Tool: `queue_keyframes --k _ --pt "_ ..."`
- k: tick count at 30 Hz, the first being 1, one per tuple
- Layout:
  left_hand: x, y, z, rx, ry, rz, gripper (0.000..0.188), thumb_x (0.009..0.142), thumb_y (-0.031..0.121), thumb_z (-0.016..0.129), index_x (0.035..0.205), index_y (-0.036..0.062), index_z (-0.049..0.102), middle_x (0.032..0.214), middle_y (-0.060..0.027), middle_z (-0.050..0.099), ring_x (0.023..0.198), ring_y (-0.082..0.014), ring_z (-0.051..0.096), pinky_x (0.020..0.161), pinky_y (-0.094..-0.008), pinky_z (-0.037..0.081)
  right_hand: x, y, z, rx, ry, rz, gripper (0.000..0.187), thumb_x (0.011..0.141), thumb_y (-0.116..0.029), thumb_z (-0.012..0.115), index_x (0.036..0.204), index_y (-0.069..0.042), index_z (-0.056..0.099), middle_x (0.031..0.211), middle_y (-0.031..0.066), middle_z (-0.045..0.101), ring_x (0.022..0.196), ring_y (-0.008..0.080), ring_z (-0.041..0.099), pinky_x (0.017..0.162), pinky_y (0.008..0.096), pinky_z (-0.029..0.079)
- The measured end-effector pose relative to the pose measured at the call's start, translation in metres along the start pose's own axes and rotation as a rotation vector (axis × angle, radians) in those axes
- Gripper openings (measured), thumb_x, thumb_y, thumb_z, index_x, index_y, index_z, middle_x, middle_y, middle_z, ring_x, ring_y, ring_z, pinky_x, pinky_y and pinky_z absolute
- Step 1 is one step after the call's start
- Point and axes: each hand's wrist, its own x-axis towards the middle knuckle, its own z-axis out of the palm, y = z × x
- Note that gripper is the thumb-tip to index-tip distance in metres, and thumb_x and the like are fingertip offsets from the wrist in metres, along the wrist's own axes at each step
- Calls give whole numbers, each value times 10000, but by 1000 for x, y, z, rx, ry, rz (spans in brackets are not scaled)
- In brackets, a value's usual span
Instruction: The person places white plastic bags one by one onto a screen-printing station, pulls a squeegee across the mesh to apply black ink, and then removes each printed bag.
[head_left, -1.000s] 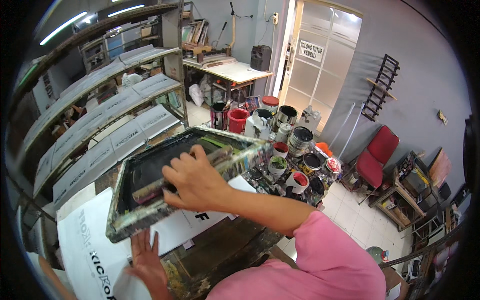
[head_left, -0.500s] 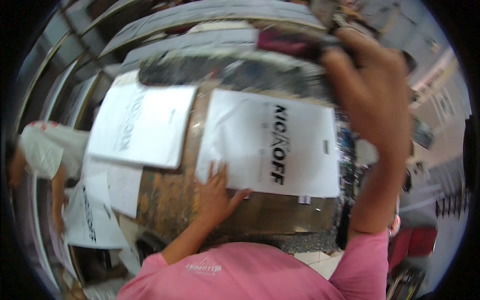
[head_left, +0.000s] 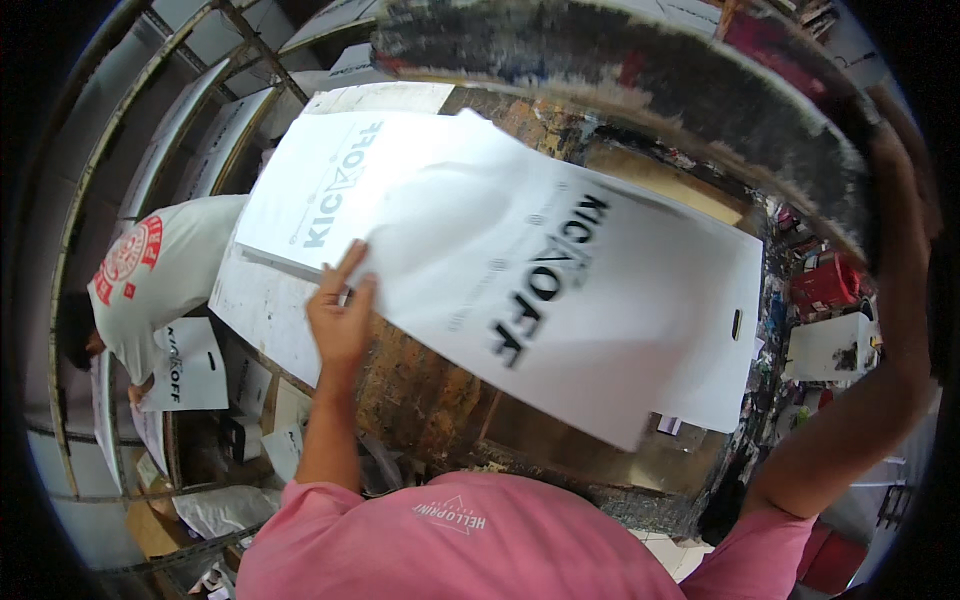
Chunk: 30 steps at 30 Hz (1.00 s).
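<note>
My left hand (head_left: pixel 340 310) pinches the near left edge of a white plastic bag (head_left: pixel 620 330) with bold black print. The bag is lifted and bowed, slanting across the table, its left part over a stack of similar white bags (head_left: pixel 300 220). Beyond its right side lies more white sheet with a dark handle slot (head_left: pixel 737 323); I cannot tell whether it is a separate bag. At the far right my raised right hand (head_left: pixel 900 150), partly blurred and dark, grips the end of an ink-stained screen-printing frame (head_left: pixel 620 80), tilted up above the table's far side.
The worktable (head_left: pixel 415 390) has a worn, paint-stained top. At the left a co-worker (head_left: pixel 170 260) in a white shirt bends over, holding a printed bag (head_left: pixel 190 370) beside metal drying racks (head_left: pixel 150 150). A red container (head_left: pixel 825 285) and a white container (head_left: pixel 830 345) stand to the right.
My left hand has gone from resting on the flat bag to holding its edge, and has drawn it leftward and up. The view has shifted; my right hand stays at the frame.
</note>
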Motion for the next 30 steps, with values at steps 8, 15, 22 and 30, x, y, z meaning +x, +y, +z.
queue_keyframes --k 8,15,22,30 --pt "104 -143 -161 344 0 65 393 884 129 630 1262 43 695 1253 -172 693 1180 -236 633 1069 -328 422 4 -87 -15 -40 -111 54 508 990 -441 485 1250 -29 631 1078 241 672 979 388 641 899 440 474" --pt "167 -77 -97 558 165 166 597 907 389 709 1404 90 570 1143 -254 672 1120 -342 637 932 -449 502 -26 -86 -14 -85 11 49 581 952 -462 508 1383 -75 558 1073 261 679 942 415 642 914 469 479" --pt "-132 87 20 -1410 -676 -591 1014 893 799 424 1546 44 250 1500 -204 450 1382 -352 448 1176 -541 319 -139 -147 -8 190 -777 -3 393 870 -273 687 1190 -48 648 1163 190 612 1093 374 571 943 487 452" --pt "-175 3 63 -1140 -653 -1040 1043 893 848 298 1566 56 210 1553 -196 363 1388 -375 418 1173 -541 303 -257 -174 80 403 -725 113 446 756 -230 794 1155 -72 670 1035 112 629 953 320 616 771 432 522"
